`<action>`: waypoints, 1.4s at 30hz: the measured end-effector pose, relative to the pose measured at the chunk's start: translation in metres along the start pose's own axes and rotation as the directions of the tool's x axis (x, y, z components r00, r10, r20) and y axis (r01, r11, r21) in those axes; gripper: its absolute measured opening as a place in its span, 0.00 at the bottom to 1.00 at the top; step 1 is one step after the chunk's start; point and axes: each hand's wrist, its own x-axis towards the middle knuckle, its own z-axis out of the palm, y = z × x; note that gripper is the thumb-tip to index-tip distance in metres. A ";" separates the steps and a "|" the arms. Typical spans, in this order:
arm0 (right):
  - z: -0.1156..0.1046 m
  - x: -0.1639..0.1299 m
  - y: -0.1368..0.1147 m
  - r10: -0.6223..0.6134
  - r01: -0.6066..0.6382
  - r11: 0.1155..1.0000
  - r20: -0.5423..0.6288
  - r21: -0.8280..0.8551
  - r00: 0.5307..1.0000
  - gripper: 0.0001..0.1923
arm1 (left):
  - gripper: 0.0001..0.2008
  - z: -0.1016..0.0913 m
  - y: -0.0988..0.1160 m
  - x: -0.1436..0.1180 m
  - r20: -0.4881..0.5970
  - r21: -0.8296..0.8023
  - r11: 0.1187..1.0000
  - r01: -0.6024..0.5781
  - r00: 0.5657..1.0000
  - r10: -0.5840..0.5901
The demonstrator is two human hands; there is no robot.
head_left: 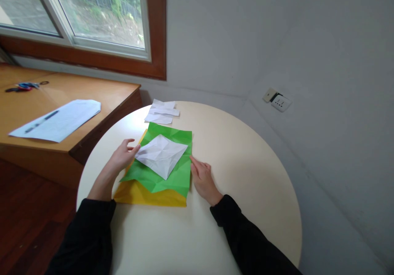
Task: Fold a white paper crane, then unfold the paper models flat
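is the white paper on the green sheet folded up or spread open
Spread open: the white paper lies flat on the green sheet, with crease lines crossing it. The left hand touches its left corner.

No text, label, brand, number or sign can be read anywhere. The white sheet on the wooden desk left of the round worktop carries dark marks, too small and blurred to read.
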 end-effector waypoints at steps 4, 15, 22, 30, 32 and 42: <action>0.000 -0.001 -0.001 -0.021 0.023 0.999 0.032 -0.043 0.999 0.19 | 0.33 -0.001 0.010 -0.007 -0.018 -0.070 0.998 -0.004 1.000 0.003; -0.002 -0.005 -0.005 -0.100 0.116 0.980 0.109 -0.159 0.989 0.19 | 0.40 -0.001 0.023 -0.022 0.128 -0.274 0.959 0.075 0.991 -0.041; -0.001 -0.006 -0.003 -0.118 0.136 0.974 0.105 -0.181 0.987 0.19 | 0.42 0.001 0.019 -0.022 0.136 -0.341 0.940 -0.029 0.988 0.079; 0.000 -0.005 0.007 -0.061 0.063 0.986 -0.020 0.153 0.998 0.24 | 0.50 -0.005 0.025 -0.027 0.123 -0.604 0.795 -0.047 0.981 0.152; -0.001 -0.005 0.008 0.010 0.003 0.963 -0.048 0.270 0.999 0.26 | 0.49 -0.008 0.026 -0.028 0.124 -0.665 0.746 -0.034 0.980 0.155; 0.001 -0.001 0.016 0.181 -0.096 0.856 -0.121 0.508 0.976 0.26 | 0.20 -0.007 0.014 -0.014 0.022 -0.842 0.538 -0.035 0.995 0.099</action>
